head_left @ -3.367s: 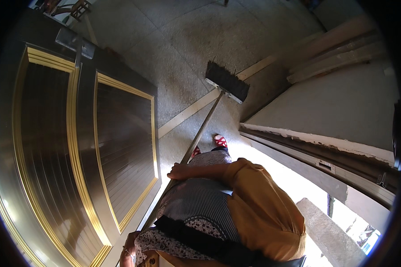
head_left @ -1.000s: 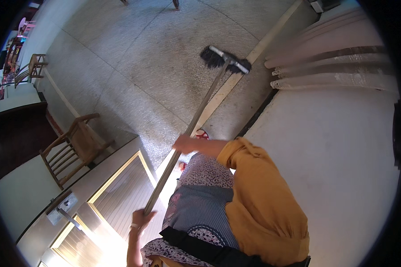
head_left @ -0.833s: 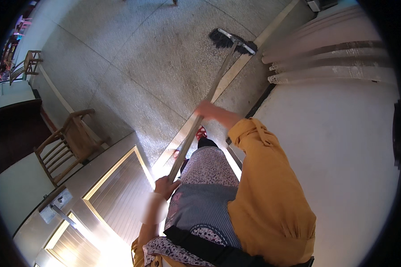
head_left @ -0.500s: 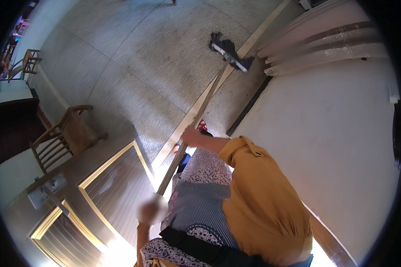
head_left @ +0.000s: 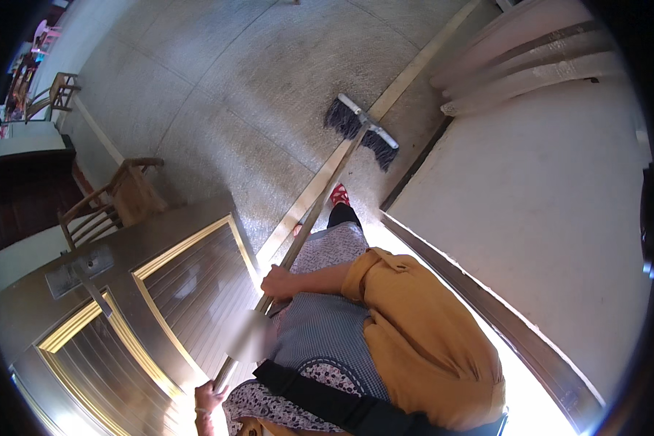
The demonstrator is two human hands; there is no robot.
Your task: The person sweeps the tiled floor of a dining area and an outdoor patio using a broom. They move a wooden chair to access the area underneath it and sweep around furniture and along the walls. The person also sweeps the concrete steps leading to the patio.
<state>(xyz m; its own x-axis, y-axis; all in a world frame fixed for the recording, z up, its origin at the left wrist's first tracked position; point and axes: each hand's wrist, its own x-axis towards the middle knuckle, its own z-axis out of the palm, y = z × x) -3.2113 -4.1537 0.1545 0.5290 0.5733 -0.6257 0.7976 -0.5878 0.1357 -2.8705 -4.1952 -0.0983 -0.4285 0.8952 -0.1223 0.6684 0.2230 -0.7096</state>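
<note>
A mop with a long wooden handle point(head_left: 314, 208) runs diagonally from my body to the floor ahead. Its head point(head_left: 368, 125), a white bar with dark grey strands, lies across a pale floor strip. My right hand point(head_left: 278, 283) is wrapped round the handle in front of my waist. Lower left, near the handle's upper end, my left hand point(head_left: 210, 397) is closed round it too. A blurred patch hides part of the handle between the two hands. My foot in a red shoe point(head_left: 339, 194) is just right of the handle.
A dark door with gold trim and a lever handle point(head_left: 94, 287) stands open on the left. Behind it is a wooden chair point(head_left: 132, 190); another chair point(head_left: 64, 91) stands farther back. A white wall point(head_left: 530, 196) with a dark base edge rises on the right.
Both hands have moved back toward my body, down and left. The mop head has come nearer, its strands now trailing on the near side of the bar; more of my red shoe shows.
</note>
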